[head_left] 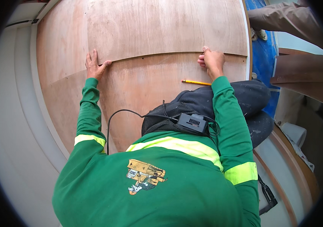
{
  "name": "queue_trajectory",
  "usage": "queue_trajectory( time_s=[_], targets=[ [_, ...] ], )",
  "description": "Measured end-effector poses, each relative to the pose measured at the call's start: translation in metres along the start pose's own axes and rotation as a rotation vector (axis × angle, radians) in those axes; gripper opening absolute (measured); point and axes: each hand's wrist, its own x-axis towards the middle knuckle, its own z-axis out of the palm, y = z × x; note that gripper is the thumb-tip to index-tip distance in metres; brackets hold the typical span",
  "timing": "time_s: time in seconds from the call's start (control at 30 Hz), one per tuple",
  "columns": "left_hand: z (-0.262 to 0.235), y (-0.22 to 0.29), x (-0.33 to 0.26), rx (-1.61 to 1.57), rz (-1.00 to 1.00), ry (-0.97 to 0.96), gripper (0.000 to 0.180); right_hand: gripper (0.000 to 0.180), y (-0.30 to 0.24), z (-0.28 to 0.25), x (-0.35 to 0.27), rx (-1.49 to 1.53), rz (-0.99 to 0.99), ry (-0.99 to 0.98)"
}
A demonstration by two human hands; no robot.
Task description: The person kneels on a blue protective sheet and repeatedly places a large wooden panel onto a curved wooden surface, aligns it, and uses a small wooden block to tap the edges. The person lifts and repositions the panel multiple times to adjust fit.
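Note:
A thin plywood sheet (161,26) lies over a reddish wood panel (150,79), its near edge slightly bowed and casting a dark line. My left hand (95,67) is open, fingers and thumb spread, resting at the left end of that edge. Toward the right end, my right hand (212,60) is closed, fingers curled and thumb against the sheet's edge. Whatever is between its fingers is hidden. A yellow pencil (196,82) rests on the panel below my right hand, near my knee.
At the right, a person's trousered leg (290,22) stands by a blue floor cover (261,56). Brown boards (301,72) are beside it. A white curved wall (6,98) runs along the left. A black box with a cable (193,123) sits at my waist.

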Motion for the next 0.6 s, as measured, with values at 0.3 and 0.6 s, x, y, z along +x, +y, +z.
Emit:
queue_trajectory(
  time_s=[0.3, 0.6],
  targets=[
    [-0.003, -0.008, 0.071, 0.134, -0.098, -0.225, 0.136, 0.032, 0.007, -0.02, 0.015, 0.133, -0.06, -0.163],
    [0.105, 0.231, 0.038, 0.106, 0.308, 0.254, 0.092, 0.035, 0.024, -0.081, -0.032, -0.042, -0.294, -0.173]
  ],
)
